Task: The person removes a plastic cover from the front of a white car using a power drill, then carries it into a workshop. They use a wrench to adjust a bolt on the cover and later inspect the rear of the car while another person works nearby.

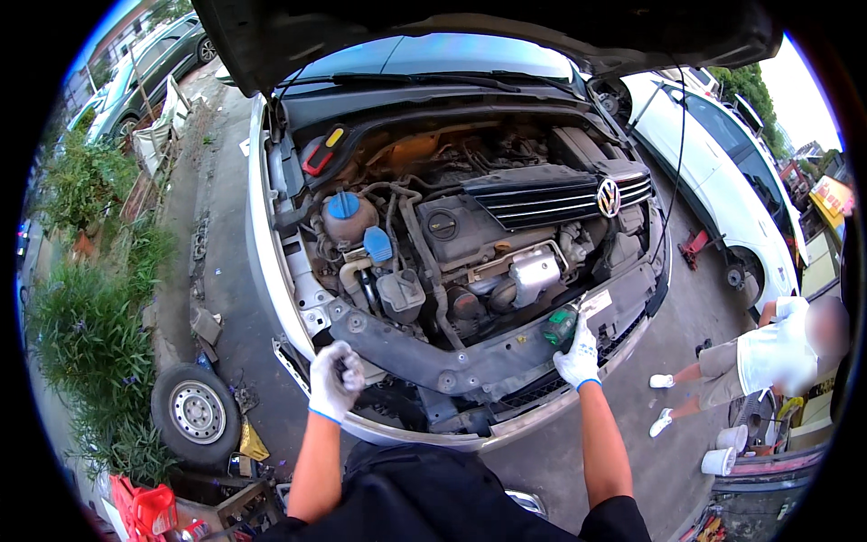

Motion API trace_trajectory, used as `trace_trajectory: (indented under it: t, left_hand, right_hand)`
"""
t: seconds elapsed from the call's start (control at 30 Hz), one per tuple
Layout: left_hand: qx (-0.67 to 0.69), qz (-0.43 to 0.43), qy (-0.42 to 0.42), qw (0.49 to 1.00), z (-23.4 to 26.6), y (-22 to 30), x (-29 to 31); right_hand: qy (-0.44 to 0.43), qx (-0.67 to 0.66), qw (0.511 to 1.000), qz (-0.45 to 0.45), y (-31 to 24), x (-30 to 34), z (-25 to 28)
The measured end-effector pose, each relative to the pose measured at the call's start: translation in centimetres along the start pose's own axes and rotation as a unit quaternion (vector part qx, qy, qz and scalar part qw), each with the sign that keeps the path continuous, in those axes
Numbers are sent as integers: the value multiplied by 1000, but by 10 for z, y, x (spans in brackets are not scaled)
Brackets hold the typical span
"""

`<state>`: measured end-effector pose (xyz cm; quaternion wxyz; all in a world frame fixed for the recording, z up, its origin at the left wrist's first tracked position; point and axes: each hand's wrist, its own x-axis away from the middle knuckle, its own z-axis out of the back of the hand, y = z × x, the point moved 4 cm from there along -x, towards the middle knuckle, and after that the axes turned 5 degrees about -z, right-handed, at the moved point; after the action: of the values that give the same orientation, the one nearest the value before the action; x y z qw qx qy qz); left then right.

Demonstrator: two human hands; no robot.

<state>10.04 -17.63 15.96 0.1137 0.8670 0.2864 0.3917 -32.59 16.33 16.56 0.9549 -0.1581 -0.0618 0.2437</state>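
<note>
Both my hands wear white work gloves with blue cuffs, over the front edge of a silver car's open engine bay. My left hand (pixel 336 380) is raised near the left end of the black front panel (pixel 424 361), its fingers curled in; anything inside them is hidden. My right hand (pixel 579 358) rests at the right part of that panel with fingers stretched forward. Just left of those fingers lies a small green object (pixel 560 327), its kind unclear. A black grille (pixel 542 200) with chrome strips and a round emblem lies across the engine (pixel 452 230).
A red and yellow device (pixel 325 152) sits at the bay's far left corner, behind the blue-capped coolant tank (pixel 350 219). The raised hood (pixel 488 27) hangs overhead. A loose wheel (pixel 196 414) lies at left. On the right are a person (pixel 781 348) and a white car (pixel 713 163).
</note>
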Motion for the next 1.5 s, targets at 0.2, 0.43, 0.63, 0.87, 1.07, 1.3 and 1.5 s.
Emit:
trace_trajectory:
  t: [0.2, 0.43, 0.63, 0.87, 1.07, 1.3, 1.5]
  left_hand:
    - [43, 37, -35, 998, 84, -60, -4]
    - [74, 24, 5, 997, 98, -62, 50]
    - [192, -144, 44, 970, 188, -62, 166]
    - [349, -279, 194, 874, 361, -155, 300]
    - [392, -341, 376, 767, 496, -206, 404]
    - [478, -454, 425, 620, 751, -172, 510]
    - [458, -503, 462, 569, 955, -96, 581]
  right_hand:
    - [136, 130, 979, 83, -112, 28, 44]
    - [-100, 15, 917, 385, -311, 130, -42]
    - [-122, 34, 930, 344, -304, 138, -103]
    - [-85, -18, 938, 336, -309, 143, -91]
    - [42, -91, 917, 386, -325, 191, -35]
    - [-112, -216, 892, 381, -396, 348, -5]
    - [-372, -368, 788, 325, -485, 489, -76]
